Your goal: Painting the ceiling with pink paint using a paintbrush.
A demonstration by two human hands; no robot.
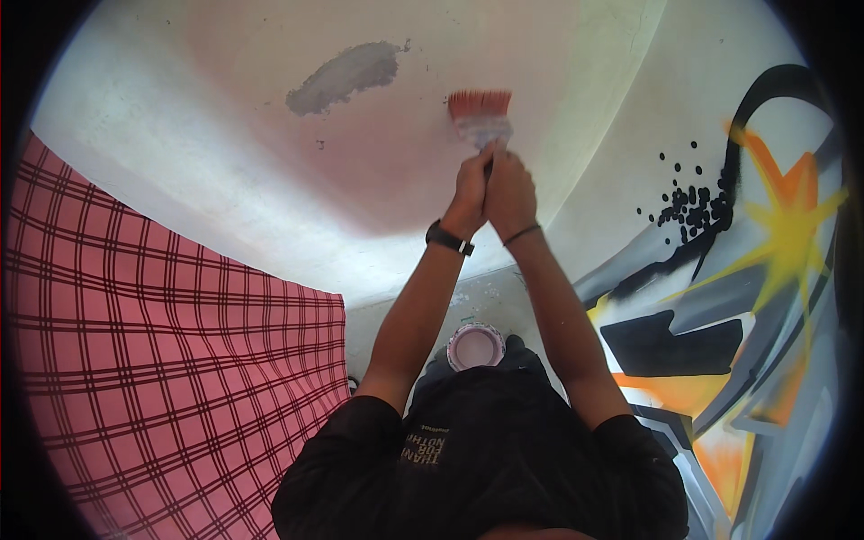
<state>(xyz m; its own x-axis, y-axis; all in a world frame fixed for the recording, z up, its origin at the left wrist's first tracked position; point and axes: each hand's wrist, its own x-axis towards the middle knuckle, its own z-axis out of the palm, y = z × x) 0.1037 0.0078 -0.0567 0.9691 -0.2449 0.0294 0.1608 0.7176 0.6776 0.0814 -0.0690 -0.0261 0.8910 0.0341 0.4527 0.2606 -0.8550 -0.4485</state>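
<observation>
Both my arms reach up and forward to a wide paintbrush with red bristles and a paint-smeared ferrule. My left hand and my right hand are closed together round its dark handle, most of which they hide. The bristles point away from me over a wall that carries a pale pink coat with whitish borders. Whether the bristle tips touch the wall, I cannot tell. A rough grey patch shows in the pink, left of the brush. Below my forearms, near my feet, a round paint bucket holds pale pink paint.
A pink cloth with dark checked lines hangs along the left side. On the right, a wall with painted graffiti in black, orange, yellow and grey meets the pink wall at a corner. White spots mark the grey floor.
</observation>
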